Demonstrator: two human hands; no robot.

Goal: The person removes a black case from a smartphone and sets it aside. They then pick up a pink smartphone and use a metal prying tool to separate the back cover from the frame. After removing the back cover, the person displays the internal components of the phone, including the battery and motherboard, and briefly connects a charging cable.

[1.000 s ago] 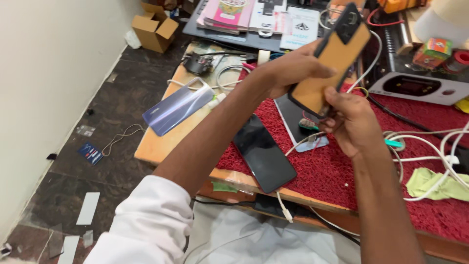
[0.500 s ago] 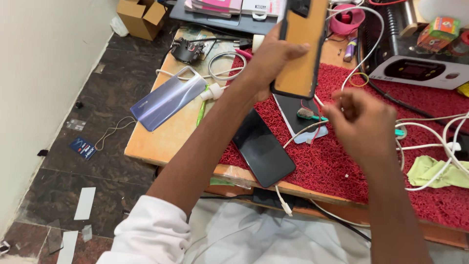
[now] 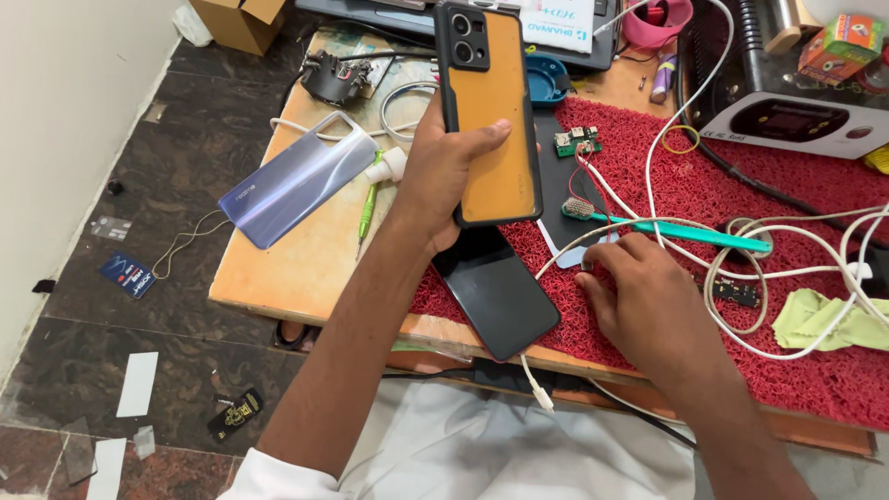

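**Clerk:** Item one, your left hand?

**Me:** My left hand point(image 3: 444, 181), centre of the frame, closed around an orange-backed phone point(image 3: 491, 111) in a dark bumper case. Thumb lies across the back, fingers wrap the left edge. The phone stands upright, lifted off the table, camera block at the top.

**Clerk:** Item two, the right?

**Me:** My right hand point(image 3: 648, 301), lower right of centre, palm down on the red mat point(image 3: 787, 194). Fingers loosely curled, fingertips touching the mat beside a white cable point(image 3: 741, 259). Whether it pinches anything, I cannot tell; the knuckles hide the tips.

**Clerk:** What lies nearest?

**Me:** One black phone point(image 3: 495, 292), glass dark, flat on the mat's left edge, just below my left wrist and overhanging the table's front edge. One teal-handled brush point(image 3: 685, 231), just above my right hand, bristle head pointing left. One small green circuit board point(image 3: 576, 141), right of the raised phone.

**Clerk:** Further out?

**Me:** One bluish-silver phone back cover point(image 3: 296, 181), on the wooden tabletop point(image 3: 306, 268), left of centre. One green-handled screwdriver point(image 3: 368, 208) beside it. One crumpled yellow-green cloth point(image 3: 824, 319), right edge. One white bench device point(image 3: 796, 120) with a dark display, upper right. One cardboard box point(image 3: 243, 20), on the floor, upper left.
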